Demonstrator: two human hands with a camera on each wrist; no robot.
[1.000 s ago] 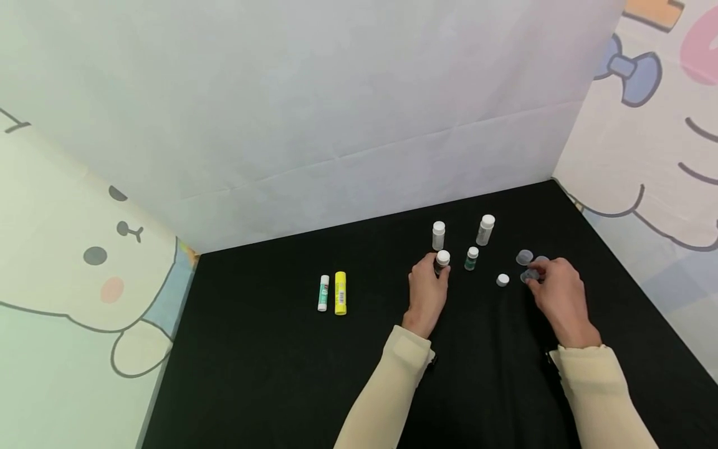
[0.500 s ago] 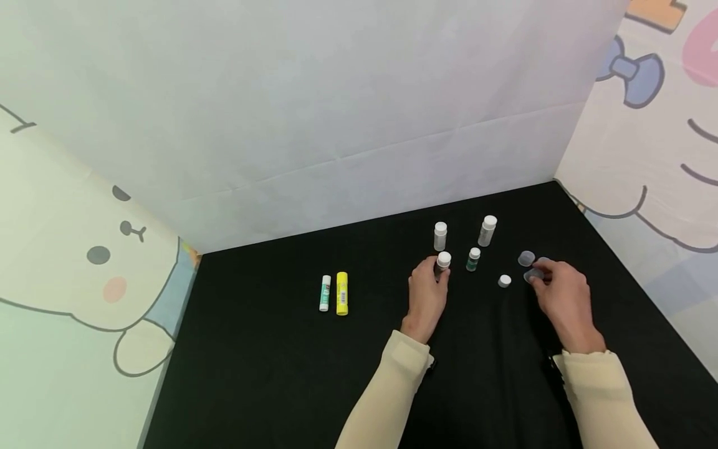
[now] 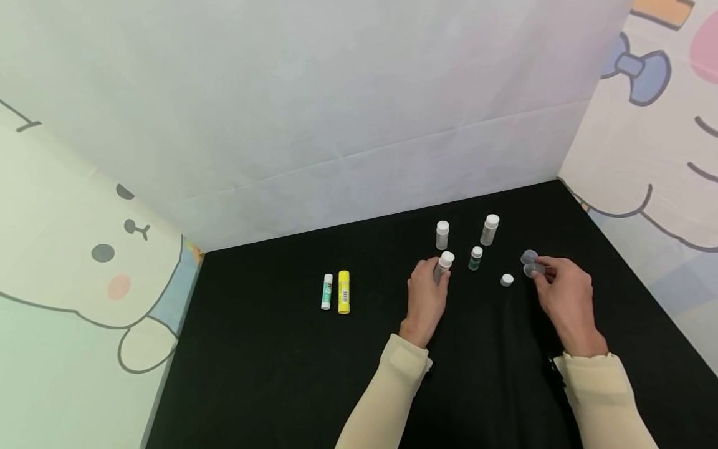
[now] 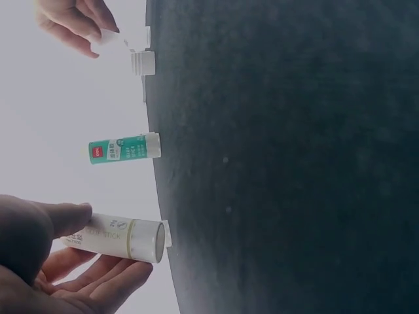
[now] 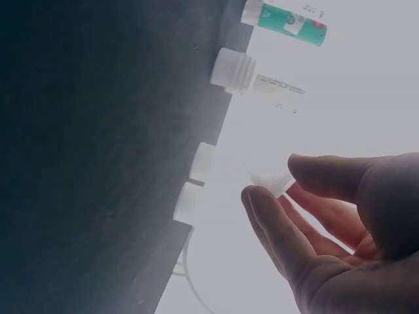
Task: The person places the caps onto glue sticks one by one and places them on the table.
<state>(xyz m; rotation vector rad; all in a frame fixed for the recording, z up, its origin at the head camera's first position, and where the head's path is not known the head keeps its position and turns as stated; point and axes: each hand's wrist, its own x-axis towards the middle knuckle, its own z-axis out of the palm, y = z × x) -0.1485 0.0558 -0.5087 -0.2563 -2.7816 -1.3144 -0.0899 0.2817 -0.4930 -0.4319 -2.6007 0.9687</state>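
My left hand (image 3: 426,296) grips a white glue stick (image 3: 440,270), which tilts with its white top end up to the right. In the left wrist view the label of this glue stick (image 4: 108,234) shows between thumb and fingers. My right hand (image 3: 565,293) pinches a translucent cap (image 3: 534,270) between thumb and fingertips; its ribbed side (image 5: 272,182) faces the right wrist camera. Another translucent cap (image 3: 529,257) lies just behind it. Left of the right hand sits a small white cap (image 3: 507,280). A small green glue stick (image 3: 475,258) stands between the hands.
Two white glue sticks stand farther back, a left one (image 3: 442,235) and a right one (image 3: 490,230). Toward the left, a green-and-white glue stick (image 3: 326,292) and a yellow one (image 3: 344,292) stand side by side on the black tabletop (image 3: 269,368). Pale cloth walls (image 3: 336,112) border the table.
The glue stick in my left hand has tipped from near upright to tilted. My right hand has shifted slightly, bringing its translucent cap closer to the one behind; a third translucent cap no longer shows.
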